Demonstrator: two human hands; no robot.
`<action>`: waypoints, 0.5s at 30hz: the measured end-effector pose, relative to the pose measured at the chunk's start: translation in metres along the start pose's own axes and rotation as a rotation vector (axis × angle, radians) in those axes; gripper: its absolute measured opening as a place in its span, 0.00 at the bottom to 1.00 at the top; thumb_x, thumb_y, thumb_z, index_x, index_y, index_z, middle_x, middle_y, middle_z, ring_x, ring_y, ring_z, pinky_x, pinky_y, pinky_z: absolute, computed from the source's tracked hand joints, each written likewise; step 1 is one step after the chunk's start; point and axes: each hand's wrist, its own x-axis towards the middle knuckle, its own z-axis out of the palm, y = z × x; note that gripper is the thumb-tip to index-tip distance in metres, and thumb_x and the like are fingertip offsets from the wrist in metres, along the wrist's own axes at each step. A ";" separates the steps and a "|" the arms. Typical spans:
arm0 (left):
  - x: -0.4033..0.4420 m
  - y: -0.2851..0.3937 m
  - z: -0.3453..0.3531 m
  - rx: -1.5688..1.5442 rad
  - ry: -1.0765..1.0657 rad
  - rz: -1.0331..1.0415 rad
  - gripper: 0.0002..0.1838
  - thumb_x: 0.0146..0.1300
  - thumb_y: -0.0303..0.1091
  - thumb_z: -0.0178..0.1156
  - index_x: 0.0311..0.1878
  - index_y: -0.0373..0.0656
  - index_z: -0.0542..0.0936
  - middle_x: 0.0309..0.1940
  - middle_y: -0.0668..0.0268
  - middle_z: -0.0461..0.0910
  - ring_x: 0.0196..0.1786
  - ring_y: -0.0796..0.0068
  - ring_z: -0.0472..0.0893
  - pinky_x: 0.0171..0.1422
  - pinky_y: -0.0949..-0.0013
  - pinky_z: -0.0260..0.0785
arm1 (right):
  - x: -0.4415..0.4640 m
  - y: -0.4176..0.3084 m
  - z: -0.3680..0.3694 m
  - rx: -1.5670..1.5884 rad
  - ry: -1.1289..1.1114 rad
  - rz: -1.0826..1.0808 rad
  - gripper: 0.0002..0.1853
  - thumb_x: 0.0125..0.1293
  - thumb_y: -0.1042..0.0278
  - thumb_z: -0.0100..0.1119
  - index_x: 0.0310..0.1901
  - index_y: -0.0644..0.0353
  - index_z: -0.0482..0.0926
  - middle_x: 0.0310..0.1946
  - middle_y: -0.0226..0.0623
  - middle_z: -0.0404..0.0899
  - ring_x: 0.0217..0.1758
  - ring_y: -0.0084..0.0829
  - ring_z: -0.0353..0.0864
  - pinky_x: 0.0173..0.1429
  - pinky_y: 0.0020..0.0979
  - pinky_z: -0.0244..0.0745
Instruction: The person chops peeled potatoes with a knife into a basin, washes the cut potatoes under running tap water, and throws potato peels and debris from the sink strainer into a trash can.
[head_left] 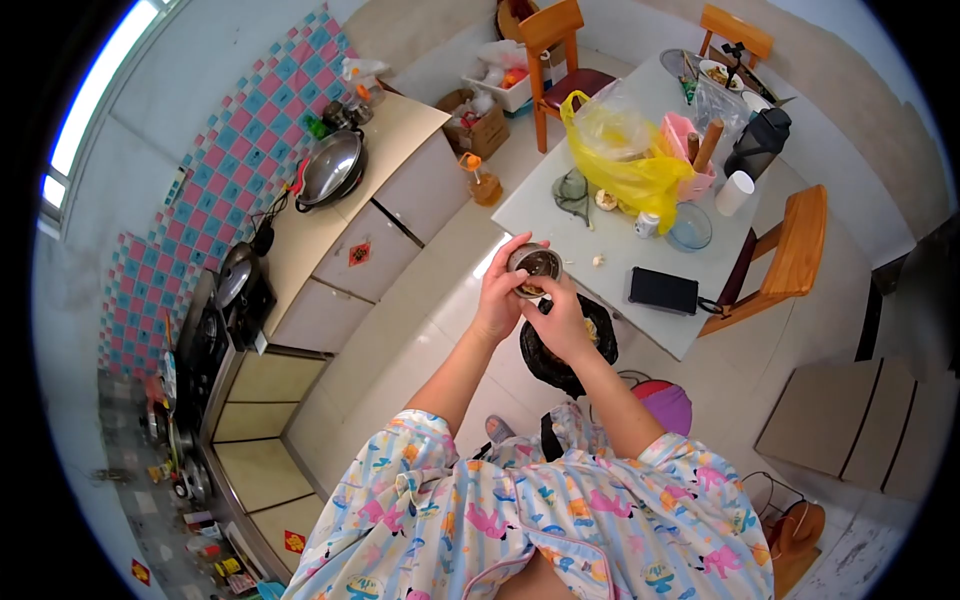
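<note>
A small round see-through container [535, 263] with dark contents is gripped by my left hand [497, 298], its fingers and thumb wrapped round the side. My right hand [562, 325] is closed at the container's near rim, fingers curled and pressed together. Whatever lies between those fingers is hidden or too small to name. Directly below both hands stands a bin lined with a black bag [545, 365], with pale scraps inside. A small pale piece [598, 261] lies on the table [610, 290] beside my hands.
The table bears a yellow plastic bag [625, 165], a garlic bulb [606, 200], a glass bowl [690, 228], a white cup [735, 193] and a black phone-like case [664, 291]. Chairs [790, 260] flank it. A wok [333, 168] sits on the left counter; an orange-capped bottle [483, 186] stands on the floor.
</note>
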 end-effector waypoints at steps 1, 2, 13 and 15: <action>0.002 0.000 0.000 0.005 0.007 0.005 0.31 0.57 0.30 0.49 0.67 0.41 0.63 0.63 0.50 0.69 0.63 0.59 0.72 0.70 0.59 0.62 | 0.000 0.002 -0.002 -0.001 0.008 -0.017 0.15 0.54 0.76 0.65 0.45 0.61 0.78 0.47 0.44 0.75 0.53 0.42 0.74 0.58 0.37 0.69; 0.003 -0.001 -0.001 -0.008 0.006 0.009 0.31 0.57 0.30 0.48 0.67 0.41 0.63 0.63 0.50 0.69 0.62 0.59 0.72 0.69 0.60 0.62 | 0.000 0.003 -0.004 -0.002 0.015 -0.033 0.13 0.55 0.76 0.64 0.44 0.62 0.79 0.46 0.43 0.75 0.51 0.40 0.76 0.56 0.35 0.70; 0.007 -0.035 -0.029 -0.030 0.290 0.016 0.28 0.58 0.23 0.49 0.65 0.39 0.67 0.52 0.61 0.74 0.55 0.71 0.74 0.62 0.66 0.66 | -0.029 0.076 -0.026 0.207 -0.058 0.392 0.09 0.61 0.73 0.63 0.41 0.69 0.82 0.42 0.45 0.83 0.35 0.27 0.84 0.43 0.26 0.77; -0.008 -0.039 -0.035 -0.039 0.365 0.010 0.28 0.58 0.23 0.49 0.65 0.39 0.67 0.50 0.64 0.73 0.54 0.72 0.74 0.61 0.67 0.66 | -0.041 0.121 -0.024 0.011 -0.206 0.438 0.14 0.59 0.74 0.62 0.46 0.68 0.80 0.43 0.49 0.82 0.41 0.34 0.84 0.46 0.30 0.76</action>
